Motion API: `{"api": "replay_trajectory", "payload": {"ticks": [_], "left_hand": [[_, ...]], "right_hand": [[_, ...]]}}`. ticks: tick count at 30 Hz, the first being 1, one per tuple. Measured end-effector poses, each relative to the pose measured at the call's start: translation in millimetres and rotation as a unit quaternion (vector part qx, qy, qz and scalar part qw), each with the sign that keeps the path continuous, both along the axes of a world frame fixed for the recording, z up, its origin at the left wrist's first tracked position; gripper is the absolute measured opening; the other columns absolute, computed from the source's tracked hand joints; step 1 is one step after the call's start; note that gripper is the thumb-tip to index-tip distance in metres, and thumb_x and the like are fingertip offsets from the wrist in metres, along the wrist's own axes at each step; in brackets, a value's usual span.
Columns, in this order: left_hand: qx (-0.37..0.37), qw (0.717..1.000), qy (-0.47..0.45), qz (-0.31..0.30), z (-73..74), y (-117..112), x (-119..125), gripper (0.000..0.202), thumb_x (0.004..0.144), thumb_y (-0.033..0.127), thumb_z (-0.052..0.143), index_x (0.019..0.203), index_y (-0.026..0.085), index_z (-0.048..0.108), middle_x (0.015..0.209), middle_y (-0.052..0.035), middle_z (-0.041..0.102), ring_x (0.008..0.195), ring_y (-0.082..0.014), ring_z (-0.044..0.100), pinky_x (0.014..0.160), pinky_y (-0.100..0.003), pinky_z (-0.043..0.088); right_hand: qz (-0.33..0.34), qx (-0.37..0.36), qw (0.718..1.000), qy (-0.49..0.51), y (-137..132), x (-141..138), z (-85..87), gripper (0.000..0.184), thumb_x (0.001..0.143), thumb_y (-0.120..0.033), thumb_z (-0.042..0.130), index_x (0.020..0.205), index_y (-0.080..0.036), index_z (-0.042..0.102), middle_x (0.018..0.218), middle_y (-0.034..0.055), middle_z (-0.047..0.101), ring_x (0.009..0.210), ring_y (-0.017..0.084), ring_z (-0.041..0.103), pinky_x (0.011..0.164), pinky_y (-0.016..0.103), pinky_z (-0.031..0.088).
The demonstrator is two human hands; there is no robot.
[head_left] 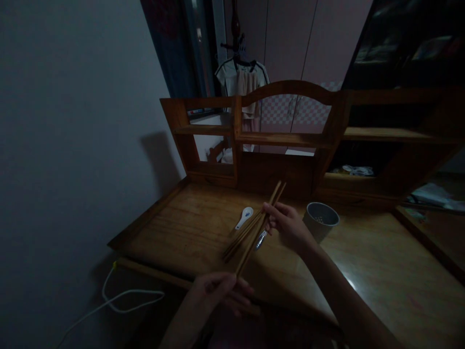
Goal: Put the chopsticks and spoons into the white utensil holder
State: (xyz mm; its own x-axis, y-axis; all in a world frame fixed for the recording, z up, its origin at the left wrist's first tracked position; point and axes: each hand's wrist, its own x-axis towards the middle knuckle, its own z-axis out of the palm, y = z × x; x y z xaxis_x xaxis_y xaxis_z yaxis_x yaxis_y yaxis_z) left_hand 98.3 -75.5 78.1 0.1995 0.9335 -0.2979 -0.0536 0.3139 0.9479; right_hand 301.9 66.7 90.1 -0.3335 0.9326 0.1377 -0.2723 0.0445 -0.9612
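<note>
A pair of wooden chopsticks (247, 254) slants up and away over the desk, held between both hands. Its near end is pinched in my left hand (212, 293), at the desk's front edge. Higher up, the fingers of my right hand (286, 223) close around the same pair. Several more chopsticks (238, 241) lie under and beside it, and their far ends pass behind my right fingers. Just below that hand is a shiny metal utensil handle (260, 239); its other end is hidden. A white ceramic spoon (245, 216) with a blue mark rests left of the chopsticks.
Right of my right hand stands a grey cylindrical holder (321, 213) with holes in its bottom. A wooden shelf unit (283, 140) rises along the back of the wooden desk (174, 223). On the left are a wall and a white cable (134, 292).
</note>
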Motion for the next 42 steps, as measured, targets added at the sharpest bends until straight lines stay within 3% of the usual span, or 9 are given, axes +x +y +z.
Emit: {"api": "replay_trajectory", "payload": {"ticks": [4,9,16,20,28,36,40,42], "left_hand": [[-0.016,0.995,-0.095,0.005,7.2,-5.5,15.2,0.043,0.084,0.049,0.059,0.094,0.01,0.073,0.105,-0.0173,0.07,0.082,-0.0227,0.07,0.066,-0.027,0.055],[-0.017,0.981,-0.192,-0.022,2.3,-3.4,19.6,0.044,0.088,0.044,0.052,0.097,0.007,0.072,0.109,-0.0196,0.068,0.087,-0.026,0.068,0.074,-0.034,0.056],[0.018,0.991,-0.13,-0.01,6.4,-1.4,24.1,0.043,0.087,0.046,0.054,0.095,0.009,0.073,0.105,-0.0178,0.07,0.083,-0.0244,0.068,0.072,-0.034,0.057],[0.038,0.997,-0.062,-0.041,7.1,0.2,28.4,0.044,0.088,0.049,0.052,0.091,0.01,0.073,0.094,-0.0142,0.072,0.075,-0.0206,0.068,0.07,-0.03,0.056],[0.079,0.995,0.057,-0.017,-24.4,18.5,39.0,0.04,0.086,0.048,0.056,0.085,0.012,0.071,0.082,-0.0091,0.071,0.071,-0.018,0.066,0.065,-0.025,0.053],[0.084,0.996,0.03,-0.005,-35.3,28.8,49.1,0.037,0.083,0.046,0.06,0.076,0.01,0.067,0.079,-0.01,0.07,0.067,-0.0166,0.065,0.062,-0.025,0.052],[0.092,0.993,-0.052,0.057,-37.9,38.5,56.0,0.04,0.078,0.046,0.067,0.097,0.011,0.065,0.095,-0.0132,0.072,0.066,-0.0172,0.066,0.063,-0.029,0.055],[0.094,0.99,-0.081,0.067,-37.9,46.2,62.0,0.048,0.077,0.047,0.069,0.107,0.011,0.062,0.092,-0.014,0.073,0.064,-0.018,0.067,0.062,-0.03,0.056]], "right_hand": [[-0.001,-0.04,0.999,0.019,4.2,9.1,3.9,0.037,0.077,-0.048,0.075,0.082,-0.013,0.064,0.062,-0.0006,0.057,0.048,0.009,0.052,0.045,0.02,0.041],[-0.001,-0.064,0.997,0.032,4.7,17.7,-0.5,0.034,0.078,-0.044,0.075,0.085,-0.012,0.066,0.064,-0.0003,0.058,0.048,0.008,0.052,0.048,0.021,0.043],[0.012,-0.069,0.997,0.038,5.8,22.3,-4.2,0.03,0.082,-0.039,0.074,0.084,-0.01,0.066,0.062,0.0003,0.058,0.047,0.008,0.052,0.046,0.019,0.043],[0.024,-0.061,0.997,0.036,3.5,24.5,-2.3,0.029,0.083,-0.039,0.072,0.085,-0.011,0.065,0.069,0.0022,0.061,0.049,0.008,0.054,0.047,0.019,0.044],[0.02,0.031,0.999,-0.038,0.7,38.7,4.4,0.021,0.084,-0.034,0.071,0.083,-0.015,0.063,0.069,-0.0007,0.059,0.06,0.01,0.058,0.058,0.021,0.047],[-0.017,0.095,0.99,-0.099,-0.2,45.9,12.9,0.023,0.087,-0.037,0.067,0.08,-0.016,0.061,0.067,-0.001,0.06,0.06,0.012,0.06,0.057,0.023,0.046],[-0.033,0.103,0.987,-0.118,0.9,51.7,13.6,0.024,0.088,-0.039,0.066,0.082,-0.016,0.062,0.069,0.0007,0.063,0.061,0.014,0.062,0.059,0.024,0.047],[-0.026,0.097,0.987,-0.123,0.3,55.1,13.5,0.024,0.088,-0.039,0.066,0.082,-0.016,0.062,0.069,0.0011,0.063,0.062,0.014,0.062,0.06,0.025,0.047]]}}
